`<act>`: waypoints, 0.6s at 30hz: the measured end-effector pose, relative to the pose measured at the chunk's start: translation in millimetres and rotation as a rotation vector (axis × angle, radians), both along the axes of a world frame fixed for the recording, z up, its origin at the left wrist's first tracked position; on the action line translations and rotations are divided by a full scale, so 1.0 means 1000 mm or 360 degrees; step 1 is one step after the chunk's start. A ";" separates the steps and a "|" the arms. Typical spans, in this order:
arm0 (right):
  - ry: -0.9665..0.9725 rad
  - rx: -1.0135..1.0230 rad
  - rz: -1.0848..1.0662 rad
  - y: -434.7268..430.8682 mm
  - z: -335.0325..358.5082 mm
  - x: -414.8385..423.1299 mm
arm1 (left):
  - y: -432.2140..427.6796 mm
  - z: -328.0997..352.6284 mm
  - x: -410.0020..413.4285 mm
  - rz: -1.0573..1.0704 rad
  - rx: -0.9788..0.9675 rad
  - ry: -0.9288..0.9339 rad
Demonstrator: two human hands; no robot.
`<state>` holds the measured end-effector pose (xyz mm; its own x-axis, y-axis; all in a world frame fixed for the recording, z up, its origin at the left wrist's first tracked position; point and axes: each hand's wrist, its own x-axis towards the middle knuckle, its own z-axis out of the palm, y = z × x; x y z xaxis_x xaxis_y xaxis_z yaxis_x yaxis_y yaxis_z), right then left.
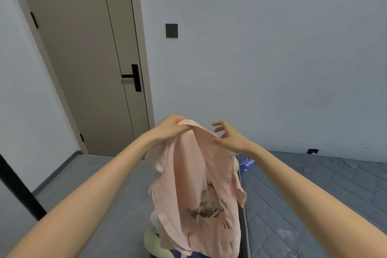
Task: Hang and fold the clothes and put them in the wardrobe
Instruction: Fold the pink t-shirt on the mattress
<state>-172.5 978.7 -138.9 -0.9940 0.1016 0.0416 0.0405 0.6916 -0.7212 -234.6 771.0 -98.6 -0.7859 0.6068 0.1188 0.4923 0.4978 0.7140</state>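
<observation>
A pale pink T-shirt (194, 190) with a brown printed picture on its front hangs in the air in front of me. My left hand (169, 129) grips its top edge, fingers curled over the bunched cloth. My right hand (230, 135) is at the shirt's upper right edge with its fingers spread and loose; the thumb touches the fabric. The shirt's lower hem drops out of the bottom of the view.
A grey quilted mattress (314, 195) lies at the right against the wall. Below the shirt sit a pale green garment (151, 236) and something blue. A beige door (83, 58) with a black handle stands at the left. The floor is grey.
</observation>
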 end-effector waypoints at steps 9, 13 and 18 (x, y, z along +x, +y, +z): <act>0.0272 -0.0257 0.0026 -0.032 0.011 0.000 | -0.005 0.001 -0.013 0.0133 -0.0194 0.0461; 0.0361 -0.0831 -0.0145 -0.032 0.028 -0.009 | -0.030 -0.032 -0.026 0.0498 -0.0478 0.0169; 0.0350 -0.1203 -0.0136 -0.036 0.045 -0.021 | -0.022 -0.073 -0.018 0.0138 -0.0247 -0.1159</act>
